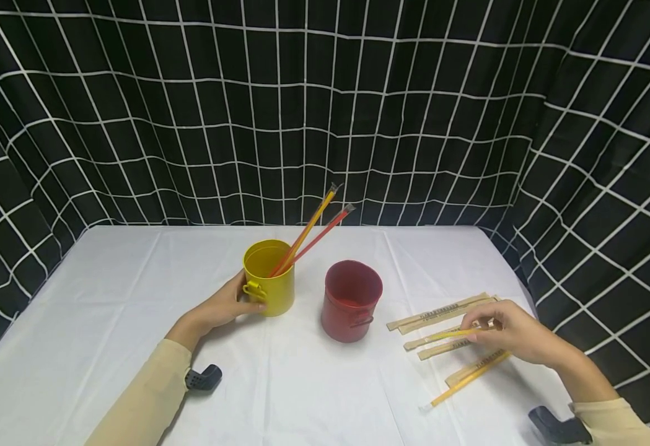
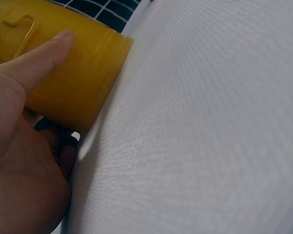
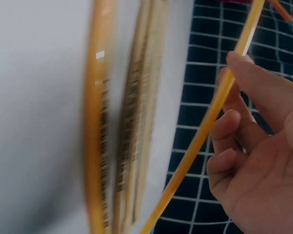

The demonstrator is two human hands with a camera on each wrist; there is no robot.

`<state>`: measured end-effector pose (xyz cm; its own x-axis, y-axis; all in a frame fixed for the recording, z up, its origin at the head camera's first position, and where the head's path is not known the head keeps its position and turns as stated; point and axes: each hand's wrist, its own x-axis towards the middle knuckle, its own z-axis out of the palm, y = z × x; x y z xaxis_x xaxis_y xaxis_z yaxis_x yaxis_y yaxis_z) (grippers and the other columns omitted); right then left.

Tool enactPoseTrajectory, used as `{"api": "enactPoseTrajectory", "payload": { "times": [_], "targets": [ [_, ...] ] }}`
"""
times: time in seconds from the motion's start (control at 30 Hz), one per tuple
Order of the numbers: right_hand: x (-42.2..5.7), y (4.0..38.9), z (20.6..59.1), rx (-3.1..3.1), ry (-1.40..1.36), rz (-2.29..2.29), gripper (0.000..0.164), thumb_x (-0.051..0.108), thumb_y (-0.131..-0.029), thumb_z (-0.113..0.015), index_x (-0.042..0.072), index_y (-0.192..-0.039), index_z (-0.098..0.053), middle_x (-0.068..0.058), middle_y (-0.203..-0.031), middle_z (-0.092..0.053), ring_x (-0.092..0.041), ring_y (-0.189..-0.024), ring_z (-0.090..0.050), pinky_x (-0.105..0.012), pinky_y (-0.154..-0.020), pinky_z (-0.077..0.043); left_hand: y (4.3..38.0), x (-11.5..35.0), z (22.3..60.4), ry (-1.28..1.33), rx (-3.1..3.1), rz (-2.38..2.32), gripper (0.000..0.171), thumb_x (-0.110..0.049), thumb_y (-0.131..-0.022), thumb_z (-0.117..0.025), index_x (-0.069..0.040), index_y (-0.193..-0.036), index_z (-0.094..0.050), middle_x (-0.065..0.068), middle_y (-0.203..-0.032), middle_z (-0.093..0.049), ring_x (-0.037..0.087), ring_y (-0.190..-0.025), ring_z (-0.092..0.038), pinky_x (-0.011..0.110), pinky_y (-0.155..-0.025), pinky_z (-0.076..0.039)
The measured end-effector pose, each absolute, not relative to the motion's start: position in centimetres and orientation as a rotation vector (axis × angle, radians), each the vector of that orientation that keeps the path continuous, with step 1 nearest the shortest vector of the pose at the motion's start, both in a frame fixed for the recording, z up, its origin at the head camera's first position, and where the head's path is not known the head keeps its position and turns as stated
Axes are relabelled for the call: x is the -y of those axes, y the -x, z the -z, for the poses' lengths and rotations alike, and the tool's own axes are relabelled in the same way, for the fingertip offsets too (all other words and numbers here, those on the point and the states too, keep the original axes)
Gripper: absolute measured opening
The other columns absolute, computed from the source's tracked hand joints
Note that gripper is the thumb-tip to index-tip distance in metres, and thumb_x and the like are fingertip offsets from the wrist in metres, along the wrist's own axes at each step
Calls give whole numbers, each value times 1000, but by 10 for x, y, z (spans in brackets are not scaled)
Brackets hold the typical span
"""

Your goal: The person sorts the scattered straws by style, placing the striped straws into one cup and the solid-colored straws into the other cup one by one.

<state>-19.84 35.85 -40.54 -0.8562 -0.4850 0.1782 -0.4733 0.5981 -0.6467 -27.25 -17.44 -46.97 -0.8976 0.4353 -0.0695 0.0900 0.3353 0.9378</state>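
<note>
My left hand (image 1: 215, 310) holds the side of a small yellow metal bucket (image 1: 281, 296), thumb on its front; the other fingers are mostly hidden behind it. Several plastic-wrapped straws (image 1: 323, 205), orange and red, lean out of that bucket. Above the table at the right, my right hand (image 1: 517, 331) pinches a yellow straw (image 3: 197, 134) between thumb and fingertips. Beneath it lie several brown paper sleeves with dark print (image 1: 439, 314) and another wrapped yellow straw (image 1: 466, 379).
A dark red bucket (image 1: 344, 319) stands between the yellow bucket and the paper sleeves. White cloth (image 1: 313, 396) covers the table. Black curtains with a white grid (image 1: 280, 111) hang behind and at the sides.
</note>
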Motion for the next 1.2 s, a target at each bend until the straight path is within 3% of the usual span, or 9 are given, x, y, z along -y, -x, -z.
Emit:
{"api": "enactPoseTrajectory", "payload": {
  "times": [0.23,0.43,0.67,0.9,1.2],
  "targets": [
    [-346,196,382,-2767,838,1255,15,-3,-88,-71,8,-97,-73,11,-95,-71,-9,-79,-54,-25,-65,-42,274,174,471,-466,-2293,-1583,100,-22,-87,-78,-18,-163,-13,9,-171,-16,35,-160,-4,62,-128,-1],
    [-336,193,366,-2686,754,1459,18,-5,-92,-66,2,-107,-71,15,-104,-71,-5,-92,-64,-16,-78,-53,273,174,471,-484,-2283,-1599,98,-19,-88,-77,-16,-163,-14,11,-170,-19,36,-159,-6,63,-128,-2],
    [-328,193,358,-2383,760,1864,29,-12,-96,-53,8,-110,-69,13,-107,-71,2,-112,-62,-9,-94,-48,270,174,468,-486,-2293,-1591,95,-18,-89,-76,-14,-162,-16,12,-169,-21,37,-159,-7,64,-127,-2],
    [-315,196,356,-2001,827,2163,40,-14,-100,-41,11,-116,-68,7,-114,-69,-6,-102,-61,-19,-91,-55,271,173,469,-479,-2301,-1580,96,-18,-89,-76,-15,-163,-14,12,-170,-19,37,-159,-5,64,-127,-1],
    [-291,194,346,-1731,812,2323,42,-11,-103,-34,12,-114,-67,4,-115,-65,-9,-106,-60,-24,-91,-53,274,173,471,-460,-2293,-1579,99,-21,-88,-78,-18,-163,-13,10,-170,-18,36,-159,-5,64,-127,-2]
  ]
}}
